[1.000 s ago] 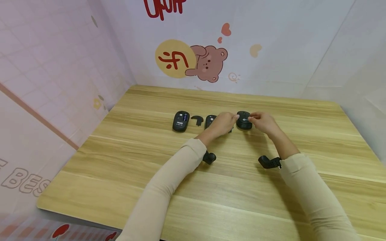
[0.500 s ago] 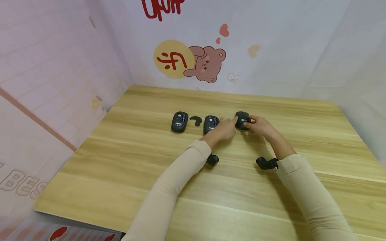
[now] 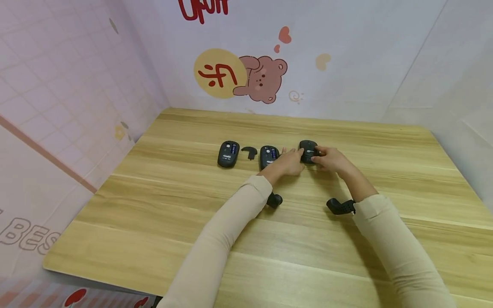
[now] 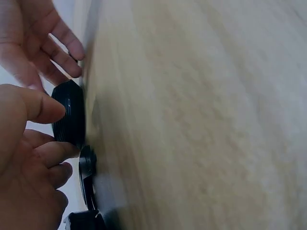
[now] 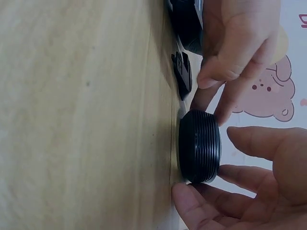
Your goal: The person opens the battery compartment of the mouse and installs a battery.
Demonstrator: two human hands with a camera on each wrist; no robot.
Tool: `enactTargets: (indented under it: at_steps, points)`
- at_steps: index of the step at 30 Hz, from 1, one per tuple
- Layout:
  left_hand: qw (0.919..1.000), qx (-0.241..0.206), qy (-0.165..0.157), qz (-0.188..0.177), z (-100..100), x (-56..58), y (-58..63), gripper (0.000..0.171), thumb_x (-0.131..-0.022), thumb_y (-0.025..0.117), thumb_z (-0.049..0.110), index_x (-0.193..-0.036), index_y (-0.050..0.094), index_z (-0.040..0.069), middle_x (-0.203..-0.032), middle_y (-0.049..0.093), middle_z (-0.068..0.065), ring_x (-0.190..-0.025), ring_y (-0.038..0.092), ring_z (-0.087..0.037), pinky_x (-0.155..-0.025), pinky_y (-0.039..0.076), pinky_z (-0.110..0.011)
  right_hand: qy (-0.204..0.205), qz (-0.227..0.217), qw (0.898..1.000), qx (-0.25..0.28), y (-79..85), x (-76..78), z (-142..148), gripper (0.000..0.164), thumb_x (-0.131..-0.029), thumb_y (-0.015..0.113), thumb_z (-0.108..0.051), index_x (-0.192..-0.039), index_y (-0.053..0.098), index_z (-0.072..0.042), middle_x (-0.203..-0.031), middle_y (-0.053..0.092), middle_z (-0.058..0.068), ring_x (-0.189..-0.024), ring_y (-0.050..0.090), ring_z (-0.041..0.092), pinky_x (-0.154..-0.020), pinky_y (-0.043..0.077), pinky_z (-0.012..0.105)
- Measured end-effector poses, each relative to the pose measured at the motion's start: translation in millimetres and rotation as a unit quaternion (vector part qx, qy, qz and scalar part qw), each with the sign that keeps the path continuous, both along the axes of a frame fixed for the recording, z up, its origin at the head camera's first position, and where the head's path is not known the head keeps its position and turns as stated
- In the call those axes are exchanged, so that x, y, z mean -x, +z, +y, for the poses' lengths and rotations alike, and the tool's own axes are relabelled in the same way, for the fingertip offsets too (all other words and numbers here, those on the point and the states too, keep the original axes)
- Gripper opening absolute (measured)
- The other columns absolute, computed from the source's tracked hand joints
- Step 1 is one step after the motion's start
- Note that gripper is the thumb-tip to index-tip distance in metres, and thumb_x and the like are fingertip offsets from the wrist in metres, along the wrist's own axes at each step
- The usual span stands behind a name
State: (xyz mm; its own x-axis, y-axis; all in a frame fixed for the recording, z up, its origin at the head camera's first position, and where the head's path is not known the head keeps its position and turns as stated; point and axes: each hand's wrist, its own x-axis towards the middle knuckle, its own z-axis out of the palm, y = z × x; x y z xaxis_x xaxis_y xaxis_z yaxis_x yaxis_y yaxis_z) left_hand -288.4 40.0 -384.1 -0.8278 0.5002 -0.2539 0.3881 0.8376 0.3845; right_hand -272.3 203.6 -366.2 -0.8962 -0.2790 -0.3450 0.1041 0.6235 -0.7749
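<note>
A black computer mouse (image 3: pixel 307 146) sits top side up on the wooden table between both hands. My left hand (image 3: pixel 289 163) is at its left side, where a fingertip touches the mouse edge; the remaining fingers bend underneath. From the right, my right hand (image 3: pixel 333 161) reaches to the mouse with relaxed, spread fingers against its right side. In the right wrist view its thumb hovers just off the mouse (image 5: pixel 200 146). A loose black battery cover (image 5: pixel 183 75) lies beside the mouse in that view, mostly hidden by my left hand in the head view.
Two more black mice lie underside up to the left, the far one (image 3: pixel 228 154) and a nearer one (image 3: pixel 268 156), batteries showing in both. Between them is a black battery cover (image 3: pixel 250 152). A patterned wall (image 3: pixel 346 81) borders the table's (image 3: pixel 154 205) back edge.
The mouse has come down from a slightly raised or tilted position to lie flat. My left hand has dropped lower beside it, uncovering more of the middle mouse.
</note>
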Motion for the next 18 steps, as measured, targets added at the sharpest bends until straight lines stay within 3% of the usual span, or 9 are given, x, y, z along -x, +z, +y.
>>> enactTargets:
  at_steps: [4,7,9,12,15,18]
  points:
    - [0.9992,-0.039,0.011,-0.001,-1.3,0.6,-1.0,0.06,-0.099,0.047,0.022,-0.151,0.019,0.007,-0.151,0.03,-0.012,-0.141,0.018,-0.02,-0.117,-0.001,-0.037,-0.003,0.014,1.0,0.001,-0.5,-0.7,-0.2,0.063,-0.099,0.045,-0.009,-0.149,0.009,0.001,-0.148,0.02,0.033,-0.123,0.04,0.036,-0.095,0.045,0.043]
    - [0.9986,-0.048,0.015,0.014,-1.7,0.2,-1.6,0.06,-0.098,0.048,0.021,-0.15,0.021,0.007,-0.15,0.032,-0.011,-0.141,0.021,-0.019,-0.117,0.0,-0.038,-0.013,0.04,0.999,-0.028,0.0,-2.0,-0.5,0.07,-0.09,0.049,-0.001,-0.15,0.014,0.0,-0.145,0.025,0.034,-0.11,0.043,0.035,-0.079,0.044,0.035]
    - [0.9982,-0.041,0.016,0.04,-1.6,-0.7,-1.9,0.06,-0.098,0.05,0.022,-0.15,0.024,0.006,-0.149,0.034,-0.01,-0.139,0.026,-0.017,-0.117,0.001,-0.038,-0.026,0.056,0.997,-0.047,0.8,-3.3,-1.1,0.075,-0.083,0.053,0.003,-0.15,0.018,-0.002,-0.144,0.028,0.033,-0.107,0.043,0.036,-0.073,0.039,0.034]
    - [0.995,-0.024,0.025,0.094,-0.6,-2.6,-1.3,0.059,-0.097,0.055,0.026,-0.147,0.032,0.007,-0.145,0.042,-0.007,-0.134,0.036,-0.015,-0.117,0.003,-0.035,-0.051,0.084,0.994,-0.058,2.2,-5.4,-4.0,0.077,-0.08,0.058,0.004,-0.149,0.025,-0.004,-0.142,0.034,0.031,-0.115,0.045,0.042,-0.077,0.043,0.036]
    - [0.987,-0.02,0.047,0.153,1.3,-4.8,1.8,0.052,-0.094,0.059,0.029,-0.14,0.045,0.008,-0.133,0.055,-0.004,-0.124,0.049,-0.014,-0.117,0.005,-0.032,-0.069,0.118,0.988,-0.067,4.9,-7.6,-8.4,0.07,-0.084,0.061,0.002,-0.147,0.03,-0.003,-0.138,0.04,0.031,-0.118,0.045,0.044,-0.081,0.046,0.039]
    - [0.9752,-0.03,0.071,0.208,2.8,-6.3,7.0,0.039,-0.092,0.062,0.026,-0.128,0.058,0.011,-0.116,0.066,-0.001,-0.113,0.058,-0.013,-0.117,0.01,-0.031,-0.082,0.159,0.98,-0.083,8.0,-9.5,-13.9,0.065,-0.085,0.062,0.001,-0.144,0.036,-0.001,-0.133,0.045,0.032,-0.108,0.054,0.043,-0.074,0.05,0.038]
